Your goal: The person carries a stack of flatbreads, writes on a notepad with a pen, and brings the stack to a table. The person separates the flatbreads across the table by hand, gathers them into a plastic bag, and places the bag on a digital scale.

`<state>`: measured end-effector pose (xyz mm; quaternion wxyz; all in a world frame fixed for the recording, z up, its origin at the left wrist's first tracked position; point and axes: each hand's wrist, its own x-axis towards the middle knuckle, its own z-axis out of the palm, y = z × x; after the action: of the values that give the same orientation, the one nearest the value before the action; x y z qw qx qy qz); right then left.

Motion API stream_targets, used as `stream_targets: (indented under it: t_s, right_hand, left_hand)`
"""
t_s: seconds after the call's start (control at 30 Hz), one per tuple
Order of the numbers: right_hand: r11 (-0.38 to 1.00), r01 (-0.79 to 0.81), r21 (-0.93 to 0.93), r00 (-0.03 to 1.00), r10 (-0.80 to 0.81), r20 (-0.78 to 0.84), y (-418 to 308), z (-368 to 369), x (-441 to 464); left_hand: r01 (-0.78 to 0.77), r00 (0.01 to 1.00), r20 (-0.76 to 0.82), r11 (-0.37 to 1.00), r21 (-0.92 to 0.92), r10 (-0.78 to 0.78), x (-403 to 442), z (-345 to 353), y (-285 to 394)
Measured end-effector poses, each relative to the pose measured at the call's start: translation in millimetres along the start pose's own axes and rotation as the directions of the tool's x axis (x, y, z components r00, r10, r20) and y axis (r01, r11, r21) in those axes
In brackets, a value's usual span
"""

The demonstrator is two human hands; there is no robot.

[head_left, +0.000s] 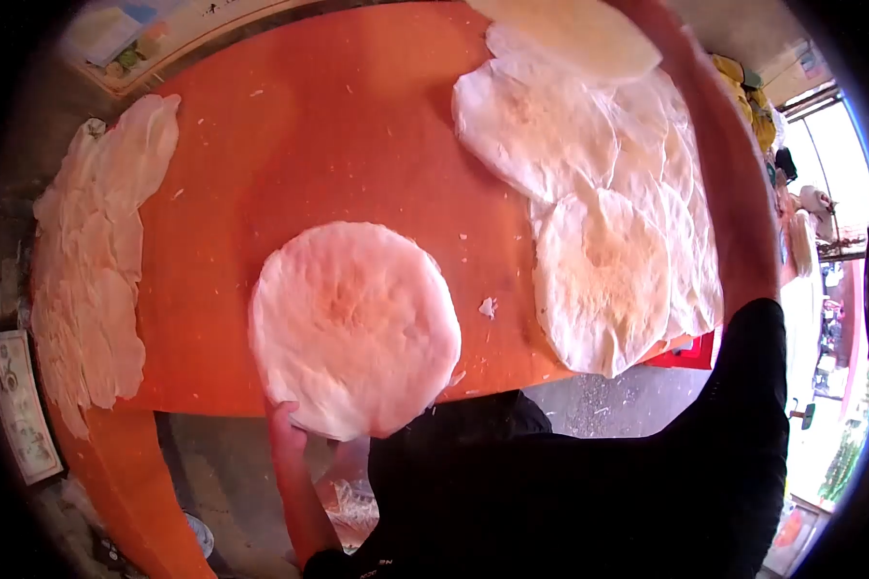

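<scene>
A round, pale flatbread (357,323) lies at the front of the orange table, its near edge reaching past the table edge. My left hand (285,429) grips its lower left rim, the fingers partly hidden beneath it. My right forearm (734,183) stretches up along the right side; the hand itself is beyond the top of the view. Near that forearm, a smooth, yellowish round sheet (570,34) rests at the top, over a spread of overlapping flatbreads (603,275).
More overlapping thin sheets (97,280) cover the left end of the orange table (357,116). Dough scraps dot the surface, including a small piece (489,308) right of the round flatbread. A banknote-like print (24,405) is at the far left.
</scene>
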<state>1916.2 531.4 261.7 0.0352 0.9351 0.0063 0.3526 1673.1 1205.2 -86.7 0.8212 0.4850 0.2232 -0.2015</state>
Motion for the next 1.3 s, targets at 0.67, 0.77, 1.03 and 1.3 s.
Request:
stream_targets:
  t_s: [0.67,0.77,1.03,1.3]
  right_hand:
    - [0.239,-0.667,0.706,0.632,-0.319,0.706,-399.2,71.7,-348.2]
    - [-0.15,-0.909,0.389,0.413,-0.198,0.889,-397.9,43.6,-328.1]
    - [0.298,-0.658,0.691,0.68,-0.158,0.716,-345.7,43.2,-281.8]
    - [0.753,-0.386,0.532,0.873,0.112,0.474,-123.8,-57.2,-104.6]
  left_hand:
    - [-0.072,0.988,0.151,0.953,0.295,0.028,-32.7,118.3,41.9]
    - [-0.069,0.99,0.137,0.97,0.232,0.037,-33.4,111.2,43.1]
    - [0.179,0.982,0.065,0.983,-0.036,-0.176,-18.3,19.1,51.4]
    - [0.169,0.985,0.01,0.984,0.049,-0.169,26.9,-77.0,27.1]
